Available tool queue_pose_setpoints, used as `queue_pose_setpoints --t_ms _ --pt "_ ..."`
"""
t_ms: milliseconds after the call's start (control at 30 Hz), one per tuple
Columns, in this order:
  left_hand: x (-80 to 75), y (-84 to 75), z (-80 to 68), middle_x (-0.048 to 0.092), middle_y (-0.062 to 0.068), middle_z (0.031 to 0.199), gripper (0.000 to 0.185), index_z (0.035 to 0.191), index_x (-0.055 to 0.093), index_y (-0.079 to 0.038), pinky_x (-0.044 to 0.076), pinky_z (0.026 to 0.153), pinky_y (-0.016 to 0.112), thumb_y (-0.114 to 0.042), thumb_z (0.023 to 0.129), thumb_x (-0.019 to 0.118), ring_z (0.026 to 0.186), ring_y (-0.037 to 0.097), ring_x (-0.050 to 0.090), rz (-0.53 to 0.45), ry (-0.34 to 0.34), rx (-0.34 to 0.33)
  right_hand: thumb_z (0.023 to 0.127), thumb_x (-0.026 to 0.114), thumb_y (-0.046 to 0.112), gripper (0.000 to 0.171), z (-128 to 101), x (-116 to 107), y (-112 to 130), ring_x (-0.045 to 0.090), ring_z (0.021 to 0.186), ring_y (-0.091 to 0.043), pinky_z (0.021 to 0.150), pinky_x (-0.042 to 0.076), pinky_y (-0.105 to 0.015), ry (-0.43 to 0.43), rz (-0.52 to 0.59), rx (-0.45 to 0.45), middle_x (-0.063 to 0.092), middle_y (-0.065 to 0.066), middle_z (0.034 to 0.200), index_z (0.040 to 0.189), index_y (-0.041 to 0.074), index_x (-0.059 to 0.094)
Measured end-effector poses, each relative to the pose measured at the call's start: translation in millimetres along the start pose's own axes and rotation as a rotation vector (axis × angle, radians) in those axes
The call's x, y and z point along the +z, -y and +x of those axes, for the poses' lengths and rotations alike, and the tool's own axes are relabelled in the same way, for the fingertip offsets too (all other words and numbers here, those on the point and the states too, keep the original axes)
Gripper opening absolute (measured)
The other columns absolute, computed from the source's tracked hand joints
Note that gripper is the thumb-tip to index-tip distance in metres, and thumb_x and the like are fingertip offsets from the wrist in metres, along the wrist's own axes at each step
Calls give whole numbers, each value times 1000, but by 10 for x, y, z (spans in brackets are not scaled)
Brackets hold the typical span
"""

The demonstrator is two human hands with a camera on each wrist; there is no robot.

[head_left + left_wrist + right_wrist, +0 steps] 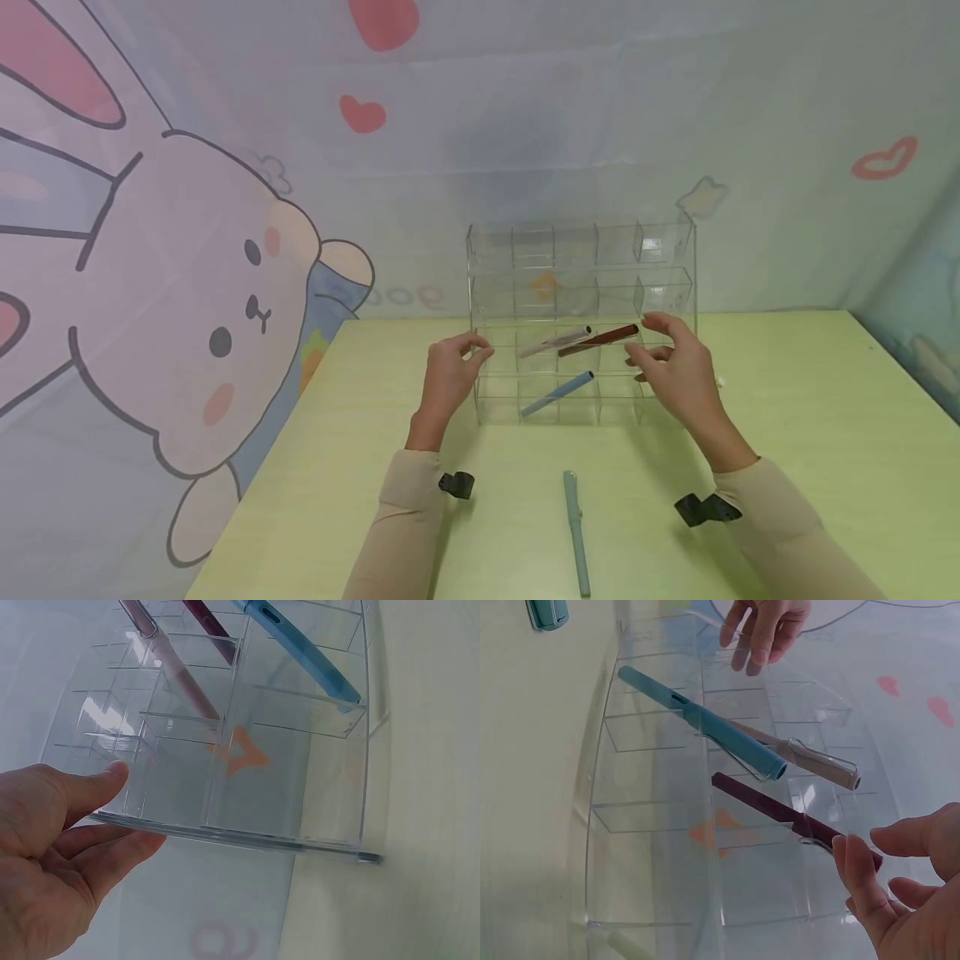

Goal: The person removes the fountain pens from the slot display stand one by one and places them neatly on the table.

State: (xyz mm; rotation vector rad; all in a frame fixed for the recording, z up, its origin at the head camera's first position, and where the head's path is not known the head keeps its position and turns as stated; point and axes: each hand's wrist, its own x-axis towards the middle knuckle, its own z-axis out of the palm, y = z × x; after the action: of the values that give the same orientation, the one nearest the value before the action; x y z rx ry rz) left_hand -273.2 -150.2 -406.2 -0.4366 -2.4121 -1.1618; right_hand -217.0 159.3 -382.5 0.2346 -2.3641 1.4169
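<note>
wall: bunny-and-hearts backdrop (225,275) | furniture: pale green table (825,433) | light: soft, even

Four pens (576,532), one clear organizer (581,250), seemingly two black clips (457,484).

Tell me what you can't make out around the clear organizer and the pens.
- Green pen on the table: head view's bottom edge cuts its lower end; right wrist view shows only a tip.
- Right hand: right wrist view can't settle whether the fingertips touch the dark red pen.
- Organizer: clear walls blur which compartment each pen sits in.
</note>
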Motion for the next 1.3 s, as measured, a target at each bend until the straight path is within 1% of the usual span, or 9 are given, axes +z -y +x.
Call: queue_pose_setpoints --t_ms 200,300,367,533,600,833,1033,1200,1300 --pt "-10 -13 1 72 18 111 10 96 77 -4 54 94 45 -12 91 75 108 36 68 -1 8 -1 99 66 15 54 59 81 -27 65 69 7 60 56 -21 10 34 10 49 -20 146 146 0 43" --pt "-8 -13 -1 72 18 112 9 96 77 -5 54 94 45 -13 91 76 108 36 68 1 12 -9 98 66 11 52 79 125 -63 68 69 1 57 56 -22 -1 37 -6 50 -19 146 144 1 45" --pt "-7 -14 -2 72 18 112 9 95 77 -5 53 94 45 -13 91 76 108 36 68 -1 15 -18 97 66 9 51 84 156 -86 72 71 -11 55 55 -21 -11 32 -22 50 -19 145 143 1 46" --pt "-5 -1 5 72 17 111 9 95 77 -6 53 95 44 -13 91 76 107 35 68 -4 15 -21 96 66 4 47 102 217 -127 72 69 -18 51 53 -20 -29 29 -52 51 -21 144 140 0 49" --pt "-4 4 6 73 16 110 9 95 77 -6 54 94 44 -14 91 76 107 35 69 3 15 -17 97 65 3 45 109 234 -136 69 65 -11 49 51 -20 -34 30 -58 52 -21 143 139 1 50" --pt "-4 -3 14 73 16 110 6 94 78 -7 55 91 46 -12 91 76 105 36 69 4 11 -19 96 64 -1 40 153 277 -162 61 56 -4 38 34 -19 -82 49 -100 62 -19 131 134 -1 53" --pt "-15 -20 8 73 16 111 8 94 77 -7 56 90 46 -14 91 76 106 36 69 -3 19 -33 96 65 1 40 159 289 -170 56 53 -3 38 34 -22 -80 27 -77 65 -19 122 135 -2 53" --pt "-15 -19 11 73 16 109 9 95 77 -5 56 89 39 -14 92 75 111 34 67 -20 22 -38 98 64 5 40 166 304 -164 46 51 -5 40 32 -24 -62 6 -56 65 -17 115 135 -1 53" --pt "-14 -21 13 73 15 107 9 94 77 -5 56 90 36 -13 92 75 114 33 66 -30 20 -37 98 65 7 41 174 306 -154 43 52 -5 41 32 -23 -69 -8 -52 63 -19 118 136 -1 53"
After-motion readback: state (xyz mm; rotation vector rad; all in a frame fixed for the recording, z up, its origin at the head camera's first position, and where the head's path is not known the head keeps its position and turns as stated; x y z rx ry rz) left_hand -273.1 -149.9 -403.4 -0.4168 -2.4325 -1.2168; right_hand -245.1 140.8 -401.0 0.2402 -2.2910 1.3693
